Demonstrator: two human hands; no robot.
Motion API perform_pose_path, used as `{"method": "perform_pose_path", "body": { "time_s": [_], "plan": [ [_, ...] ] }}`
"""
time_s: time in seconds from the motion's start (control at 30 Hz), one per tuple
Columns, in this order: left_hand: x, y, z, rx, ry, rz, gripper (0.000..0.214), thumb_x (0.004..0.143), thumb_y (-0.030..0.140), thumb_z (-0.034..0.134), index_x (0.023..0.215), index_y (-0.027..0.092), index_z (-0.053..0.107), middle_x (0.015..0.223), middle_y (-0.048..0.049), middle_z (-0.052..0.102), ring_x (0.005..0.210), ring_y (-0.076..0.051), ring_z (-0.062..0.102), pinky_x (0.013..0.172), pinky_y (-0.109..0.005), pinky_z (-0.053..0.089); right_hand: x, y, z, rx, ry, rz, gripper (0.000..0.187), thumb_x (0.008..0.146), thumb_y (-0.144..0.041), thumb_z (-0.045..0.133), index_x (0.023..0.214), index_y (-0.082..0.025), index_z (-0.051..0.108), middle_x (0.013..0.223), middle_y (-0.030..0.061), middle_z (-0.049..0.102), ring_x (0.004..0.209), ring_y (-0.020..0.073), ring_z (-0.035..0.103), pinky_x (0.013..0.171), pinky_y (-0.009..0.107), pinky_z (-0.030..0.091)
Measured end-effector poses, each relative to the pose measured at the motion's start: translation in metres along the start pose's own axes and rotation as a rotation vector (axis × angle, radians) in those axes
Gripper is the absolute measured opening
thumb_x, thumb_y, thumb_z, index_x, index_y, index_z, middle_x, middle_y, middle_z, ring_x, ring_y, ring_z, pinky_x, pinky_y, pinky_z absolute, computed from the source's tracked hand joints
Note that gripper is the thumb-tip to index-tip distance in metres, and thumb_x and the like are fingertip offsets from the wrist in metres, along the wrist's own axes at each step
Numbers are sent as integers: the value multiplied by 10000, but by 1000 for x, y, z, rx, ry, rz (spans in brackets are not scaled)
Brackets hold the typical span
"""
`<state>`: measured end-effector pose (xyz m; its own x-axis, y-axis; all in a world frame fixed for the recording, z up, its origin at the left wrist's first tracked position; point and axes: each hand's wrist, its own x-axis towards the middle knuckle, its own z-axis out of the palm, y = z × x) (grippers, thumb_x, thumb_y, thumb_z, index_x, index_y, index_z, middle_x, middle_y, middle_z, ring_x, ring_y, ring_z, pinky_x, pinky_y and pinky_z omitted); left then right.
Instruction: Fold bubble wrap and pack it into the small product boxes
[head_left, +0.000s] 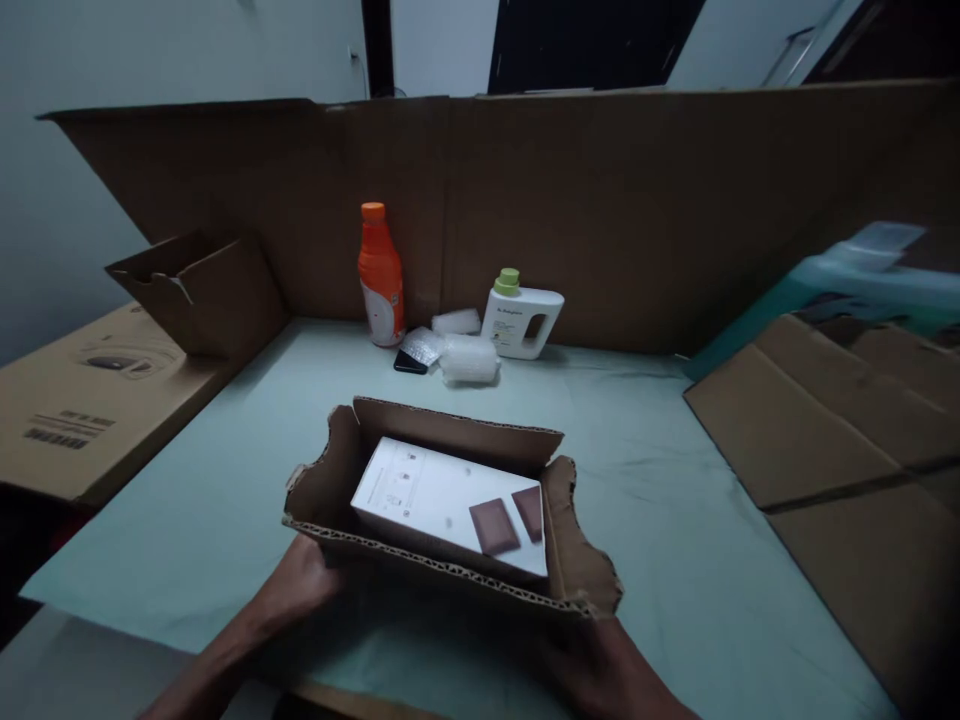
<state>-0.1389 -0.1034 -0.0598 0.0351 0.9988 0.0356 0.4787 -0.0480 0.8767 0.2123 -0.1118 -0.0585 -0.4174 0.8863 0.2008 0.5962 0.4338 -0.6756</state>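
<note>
An open-topped cardboard box (450, 578) with rough-cut edges is in front of me, tilted towards me above the table's near edge. Inside it lies a white product box (435, 490) printed with brown squares. My left hand (315, 570) grips the cardboard box at its lower left, fingers mostly hidden beneath it. At the lower right, my right hand (581, 655) holds it too, in shadow and partly covered by the box.
On the pale green cloth (622, 440) stand an orange bottle (381, 275), bubble-wrapped items (469, 360), a black flat object (410, 363) and a white jug (517, 322). Cardboard panels (600, 220) wall the back. A teal-filled container (847, 285) is at right, an open carton (202, 295) at left.
</note>
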Motion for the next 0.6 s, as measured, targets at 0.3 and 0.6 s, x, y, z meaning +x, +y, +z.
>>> {"method": "perform_pose_path", "body": {
  "time_s": [0.3, 0.6],
  "plan": [
    [84, 8, 33, -117, 30, -55, 546, 612, 404, 744, 1086, 147, 661, 1123, -138, 750, 1082, -370, 685, 938, -479, 574, 78, 46, -42, 198, -58, 28, 374, 907, -345, 578, 1232, -181, 667, 1188, 150, 730, 1084, 306, 708, 942, 468, 594],
    [90, -15, 55, -31, 71, -68, 381, 681, 411, 693, 981, 177, 708, 1001, -121, 769, 948, -327, 713, 833, -443, 598, 246, 108, -77, -85, 164, 115, 364, 1000, -417, 527, 1196, -141, 662, 1111, 108, 719, 965, 240, 714, 815, 405, 611]
  ]
}}
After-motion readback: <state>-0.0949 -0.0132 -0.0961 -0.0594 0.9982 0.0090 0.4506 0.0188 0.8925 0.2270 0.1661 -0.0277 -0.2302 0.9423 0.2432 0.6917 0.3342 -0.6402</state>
